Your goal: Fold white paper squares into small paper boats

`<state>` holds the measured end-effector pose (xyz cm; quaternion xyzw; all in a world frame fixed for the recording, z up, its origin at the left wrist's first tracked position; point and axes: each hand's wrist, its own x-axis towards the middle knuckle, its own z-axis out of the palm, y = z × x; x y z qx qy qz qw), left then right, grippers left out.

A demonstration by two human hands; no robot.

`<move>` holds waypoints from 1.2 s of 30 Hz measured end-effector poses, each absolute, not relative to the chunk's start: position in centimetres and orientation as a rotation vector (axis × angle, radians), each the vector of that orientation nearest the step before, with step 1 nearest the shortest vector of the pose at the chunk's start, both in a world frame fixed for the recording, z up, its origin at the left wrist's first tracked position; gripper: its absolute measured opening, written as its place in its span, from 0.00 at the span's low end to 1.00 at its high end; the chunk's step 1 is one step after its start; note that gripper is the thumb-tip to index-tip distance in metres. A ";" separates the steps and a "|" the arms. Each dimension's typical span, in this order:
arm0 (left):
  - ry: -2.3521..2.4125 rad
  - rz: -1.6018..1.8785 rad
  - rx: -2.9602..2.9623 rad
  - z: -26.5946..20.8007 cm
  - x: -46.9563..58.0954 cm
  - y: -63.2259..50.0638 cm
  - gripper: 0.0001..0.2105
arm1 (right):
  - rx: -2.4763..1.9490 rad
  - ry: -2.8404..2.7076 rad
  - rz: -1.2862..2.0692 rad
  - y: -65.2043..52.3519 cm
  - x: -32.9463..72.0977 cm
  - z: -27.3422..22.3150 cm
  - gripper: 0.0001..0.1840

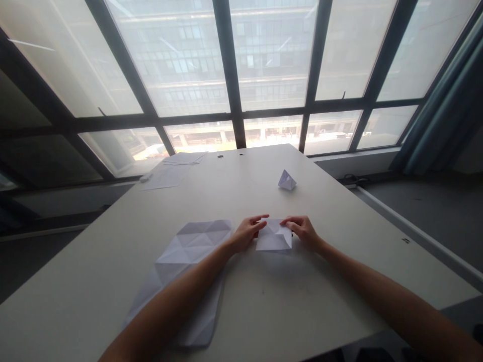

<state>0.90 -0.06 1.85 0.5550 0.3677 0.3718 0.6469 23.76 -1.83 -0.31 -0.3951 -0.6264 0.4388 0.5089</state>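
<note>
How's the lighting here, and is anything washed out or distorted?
Head view: glare whitens the windows, the curtain is dim, a soft shadow falls on the table near the folded paper; also head view: slanting window bars suggest wide-angle distortion.

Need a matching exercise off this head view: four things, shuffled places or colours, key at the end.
Things:
1. small folded paper
2. large creased paper
3. pointed paper shape
4. curtain

Places or colours:
A. on the table, beyond the hands
B. bluish, at the right of the view
C. held between the left hand and the right hand
D. partly hidden by the left forearm

Pairs: 1-C, 2-D, 3-A, 4-B
</note>
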 end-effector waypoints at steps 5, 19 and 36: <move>0.909 0.882 1.239 2.0 1.2 -0.3 0.21 | -0.944 -1.581 1.071 -2.3 23.5 0.2 0.11; 0.869 1.166 1.075 -0.3 1.3 1.0 0.24 | -0.866 -1.491 1.367 -2.2 23.3 0.2 0.41; 1.137 1.329 2.173 -0.2 1.4 -0.1 0.08 | -0.948 -1.359 1.337 -1.6 23.1 0.1 0.40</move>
